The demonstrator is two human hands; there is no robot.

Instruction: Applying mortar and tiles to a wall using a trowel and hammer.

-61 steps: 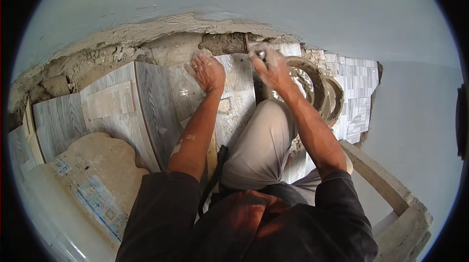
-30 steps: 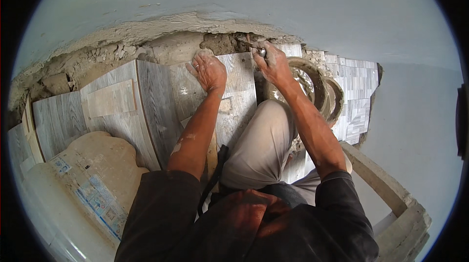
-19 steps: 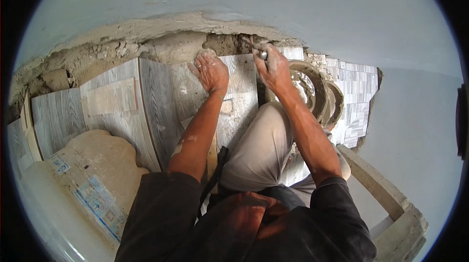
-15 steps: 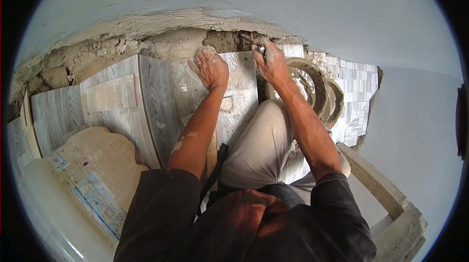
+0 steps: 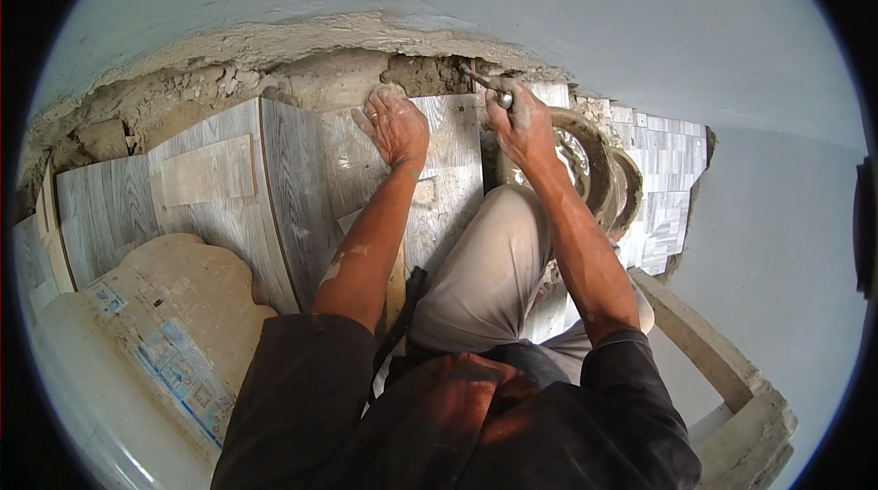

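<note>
Moved right hand (image 5: 526, 129) and small tool (image 5: 505, 100) slightly rightward since half a second ago; facing a grey wall (image 5: 640, 42) with a rough gap (image 5: 215, 92) along its foot, with wood-patterned tiles (image 5: 448, 138) below and a mortar-smeared bucket (image 5: 599, 170) just beside the right forearm. Resting left hand (image 5: 398, 129) on a tile edge near the gap, with thumb and fingers apart; clamping right fingers around the tool's handle, with its tip at the right end of dark mortar (image 5: 421, 76) in the gap.
</note>
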